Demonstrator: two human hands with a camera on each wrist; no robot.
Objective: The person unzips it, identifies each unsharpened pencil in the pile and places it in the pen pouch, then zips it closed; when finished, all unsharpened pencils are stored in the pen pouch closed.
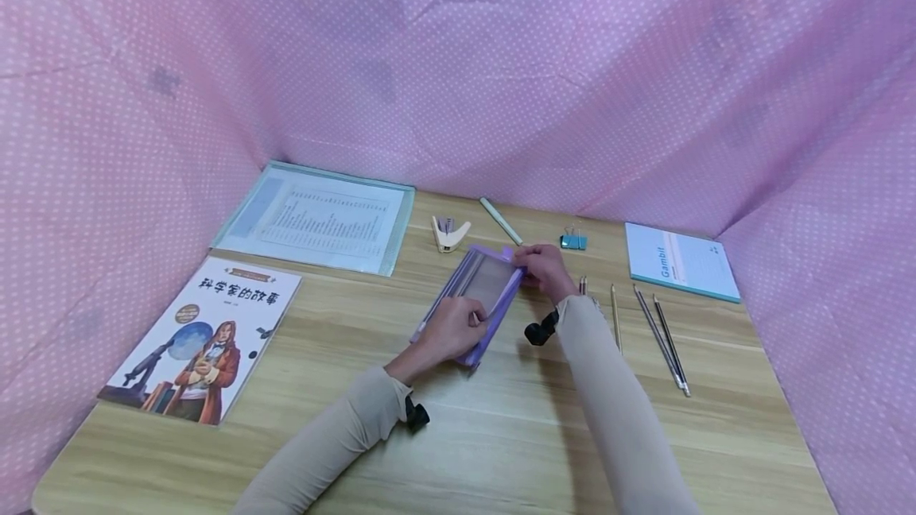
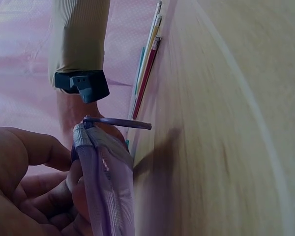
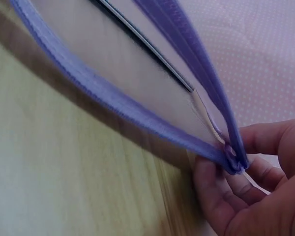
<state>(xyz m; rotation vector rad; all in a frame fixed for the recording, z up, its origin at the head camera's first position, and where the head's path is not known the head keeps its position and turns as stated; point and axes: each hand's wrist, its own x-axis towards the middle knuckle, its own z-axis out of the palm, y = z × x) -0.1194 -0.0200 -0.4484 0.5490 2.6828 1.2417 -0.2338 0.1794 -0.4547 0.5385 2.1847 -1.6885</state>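
Observation:
A purple-edged mesh zip pouch point(image 1: 494, 283) is held at a slant above the middle of the table. My left hand point(image 1: 452, 329) pinches its near right edge between thumb and curled fingers; a thin zipper pull point(image 2: 120, 122) sticks out by the fingers in the left wrist view. At the far end, my right hand point(image 1: 545, 267) pinches the pouch's corner, thumb on one side and fingers on the other. Through the pouch opening, a dark pencil point(image 3: 147, 46) with a pale pointed end shows in the right wrist view.
Several pencils point(image 1: 660, 336) lie to the right, near a notebook point(image 1: 683, 261). Behind the pouch are a stapler-like white tool point(image 1: 449, 237), a pale green pen point(image 1: 501, 221) and a teal binder clip point(image 1: 573, 242). A clear document folder point(image 1: 322, 217) and a picture-covered book point(image 1: 207, 340) lie left.

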